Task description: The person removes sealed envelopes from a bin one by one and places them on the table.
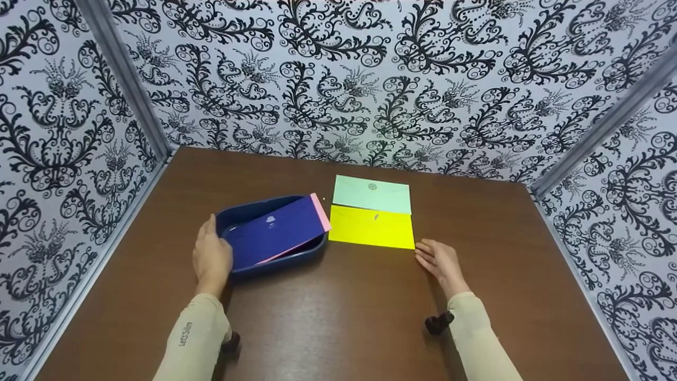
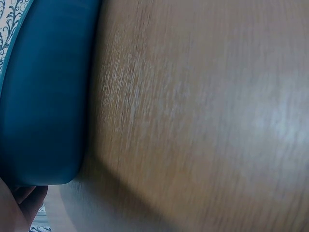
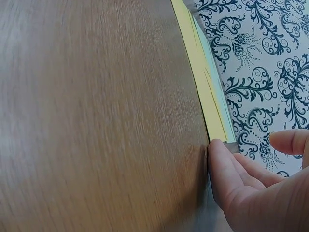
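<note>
Touching yellow envelope corner, right hand, left hand against tray edge

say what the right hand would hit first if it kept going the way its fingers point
Most likely the yellow envelope: the right hand lies open on the table, fingers aimed at its near right corner, about touching it.

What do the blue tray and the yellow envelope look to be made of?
The blue tray looks like moulded plastic: smooth rounded rim, slight sheen. The yellow envelope seems to be matte paper: it lies thin and flat on the table, with layered edges in the right wrist view.
</note>
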{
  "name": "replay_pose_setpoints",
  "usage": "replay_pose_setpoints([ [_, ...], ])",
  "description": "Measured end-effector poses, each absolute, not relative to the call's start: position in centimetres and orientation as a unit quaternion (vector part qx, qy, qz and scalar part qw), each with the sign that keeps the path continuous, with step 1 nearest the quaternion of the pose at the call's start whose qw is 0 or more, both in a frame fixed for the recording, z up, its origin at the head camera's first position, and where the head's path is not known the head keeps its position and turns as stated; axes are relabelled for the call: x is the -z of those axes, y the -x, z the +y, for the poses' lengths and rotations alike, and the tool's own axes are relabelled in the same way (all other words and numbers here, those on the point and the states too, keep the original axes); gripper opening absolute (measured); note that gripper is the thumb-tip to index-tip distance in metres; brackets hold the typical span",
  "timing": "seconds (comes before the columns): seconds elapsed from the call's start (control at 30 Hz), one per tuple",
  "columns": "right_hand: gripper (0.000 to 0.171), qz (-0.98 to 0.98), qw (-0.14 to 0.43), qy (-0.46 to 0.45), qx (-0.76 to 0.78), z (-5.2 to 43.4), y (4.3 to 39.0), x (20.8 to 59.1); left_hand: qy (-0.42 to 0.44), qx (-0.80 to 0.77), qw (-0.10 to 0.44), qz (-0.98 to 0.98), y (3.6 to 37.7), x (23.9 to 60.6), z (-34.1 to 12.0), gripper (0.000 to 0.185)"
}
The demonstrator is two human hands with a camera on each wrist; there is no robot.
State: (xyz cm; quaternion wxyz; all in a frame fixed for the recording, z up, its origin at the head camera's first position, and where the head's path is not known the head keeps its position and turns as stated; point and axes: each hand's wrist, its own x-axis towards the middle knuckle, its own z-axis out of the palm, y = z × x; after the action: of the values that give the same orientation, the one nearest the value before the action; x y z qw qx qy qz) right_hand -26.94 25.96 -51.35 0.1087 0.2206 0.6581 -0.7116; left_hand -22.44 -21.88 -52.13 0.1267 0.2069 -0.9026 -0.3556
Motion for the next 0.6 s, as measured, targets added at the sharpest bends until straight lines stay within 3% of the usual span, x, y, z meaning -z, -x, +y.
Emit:
replay_pose_setpoints([
  [0.6,0.053,0.648,0.105,-0.199,0.727,25.92,26.65,51.43,-0.202,0.354,0.138,-0.903,22.47,52.31,-21.82,0.063],
])
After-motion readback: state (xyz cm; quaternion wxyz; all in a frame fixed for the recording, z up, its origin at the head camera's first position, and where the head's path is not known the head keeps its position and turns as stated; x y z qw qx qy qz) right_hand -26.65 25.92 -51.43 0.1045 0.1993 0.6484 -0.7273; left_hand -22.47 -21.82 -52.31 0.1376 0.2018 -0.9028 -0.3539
